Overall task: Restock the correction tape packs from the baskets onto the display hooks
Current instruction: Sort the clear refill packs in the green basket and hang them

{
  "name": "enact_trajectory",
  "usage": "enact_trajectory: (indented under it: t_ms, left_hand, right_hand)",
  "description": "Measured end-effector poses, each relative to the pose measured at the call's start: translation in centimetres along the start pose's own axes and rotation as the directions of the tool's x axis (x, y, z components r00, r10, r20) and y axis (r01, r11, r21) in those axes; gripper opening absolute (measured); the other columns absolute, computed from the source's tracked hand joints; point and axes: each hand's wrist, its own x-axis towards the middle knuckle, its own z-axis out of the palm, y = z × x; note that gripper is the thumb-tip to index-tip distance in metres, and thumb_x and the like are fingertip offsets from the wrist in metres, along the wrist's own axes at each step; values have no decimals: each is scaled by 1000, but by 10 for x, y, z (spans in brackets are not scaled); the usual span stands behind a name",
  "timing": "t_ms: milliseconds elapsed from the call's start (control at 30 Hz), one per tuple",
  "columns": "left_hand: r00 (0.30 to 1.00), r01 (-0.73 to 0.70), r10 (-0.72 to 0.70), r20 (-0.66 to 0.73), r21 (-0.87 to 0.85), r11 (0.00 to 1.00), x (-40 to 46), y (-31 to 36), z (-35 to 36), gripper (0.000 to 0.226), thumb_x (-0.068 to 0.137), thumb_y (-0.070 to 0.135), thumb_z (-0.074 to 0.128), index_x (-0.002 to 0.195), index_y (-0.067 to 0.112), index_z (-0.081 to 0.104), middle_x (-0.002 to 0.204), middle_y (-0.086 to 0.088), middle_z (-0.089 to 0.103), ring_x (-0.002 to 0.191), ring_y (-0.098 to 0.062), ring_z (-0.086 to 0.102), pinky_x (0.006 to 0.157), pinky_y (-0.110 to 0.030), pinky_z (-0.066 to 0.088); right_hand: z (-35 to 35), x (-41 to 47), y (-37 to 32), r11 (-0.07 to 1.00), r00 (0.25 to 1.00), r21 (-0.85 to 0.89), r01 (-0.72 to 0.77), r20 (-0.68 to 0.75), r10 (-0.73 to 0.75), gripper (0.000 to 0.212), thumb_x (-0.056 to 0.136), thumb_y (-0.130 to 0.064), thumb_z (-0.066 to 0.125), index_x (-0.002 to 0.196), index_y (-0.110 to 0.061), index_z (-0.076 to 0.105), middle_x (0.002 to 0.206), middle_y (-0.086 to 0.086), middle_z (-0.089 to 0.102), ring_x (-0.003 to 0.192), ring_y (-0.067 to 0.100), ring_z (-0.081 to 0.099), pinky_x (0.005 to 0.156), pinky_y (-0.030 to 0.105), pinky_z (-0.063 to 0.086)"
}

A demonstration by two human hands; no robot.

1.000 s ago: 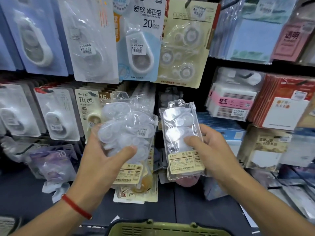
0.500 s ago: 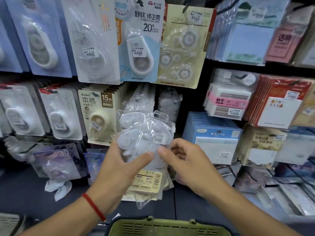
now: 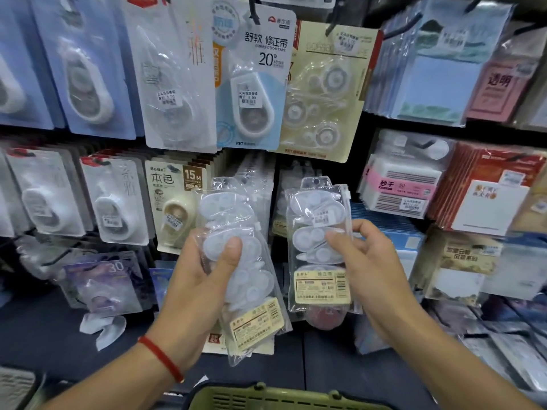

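My left hand (image 3: pixel 204 279) grips a stack of clear correction tape packs (image 3: pixel 236 261), thumb pressed across the front. My right hand (image 3: pixel 364 261) pinches a single clear pack (image 3: pixel 318 232) by its right edge and holds it upright in front of the dark gap in the display. That pack has a hang hole at its top and a yellow label at its bottom. The hook behind it is hidden. Carded correction tapes (image 3: pixel 174 199) hang in rows to the left and above.
A green basket rim (image 3: pixel 266 399) sits at the bottom edge below my hands. Sticky note packs (image 3: pixel 399 187) and notepads (image 3: pixel 491 199) fill the shelves on the right. Loose packs lie on the dark shelf (image 3: pixel 44 335) beneath the hooks.
My right hand came to the stack in my left hand, took one pack off it and moved right with it. The view has tilted slightly upward.
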Motion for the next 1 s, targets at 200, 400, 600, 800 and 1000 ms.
enact_trajectory:
  t_ms: [200,400,600,800,1000]
  left_hand:
    - [996,-89,89,-21,1,996,3,3,-1,23,93,34,68,116,34,68,112,1,79,99,-13,78,71,-20,61]
    - [989,-129,134,-57,84,988,6,6,-7,19,91,42,69,109,35,67,108,3,79,94,-12,78,70,-21,61]
    - [987,-141,153,-44,210,968,5,7,-11,13,92,47,69,104,43,65,106,11,77,96,-6,75,74,-24,61]
    - [997,-73,76,-17,164,984,2,4,-2,41,82,46,73,116,24,65,108,6,78,101,-9,75,77,-20,59]
    - [998,13,-17,58,62,998,-3,-2,10,54,73,40,80,117,15,61,111,-9,78,102,-29,77,82,-44,65]
  right_hand:
    - [0,0,-6,998,996,29,-64,63,62,19,99,-34,70,107,-18,65,90,12,81,74,34,79,59,50,64]
    - [2,1,-9,992,994,86,-93,69,88,24,97,-31,73,110,-12,65,92,12,82,79,31,81,59,40,63]
    - [-1,6,-4,919,1000,-395,9,-12,-15,32,97,-45,71,117,-21,62,98,-9,77,86,5,74,70,18,54]
    - [10,-7,5,757,960,-592,277,204,-192,23,93,-44,69,111,-29,69,101,-16,72,96,0,65,84,15,50]
    - [26,-17,18,868,933,-440,232,352,-71,15,95,-42,74,95,-26,74,91,-9,77,86,8,72,83,35,60]
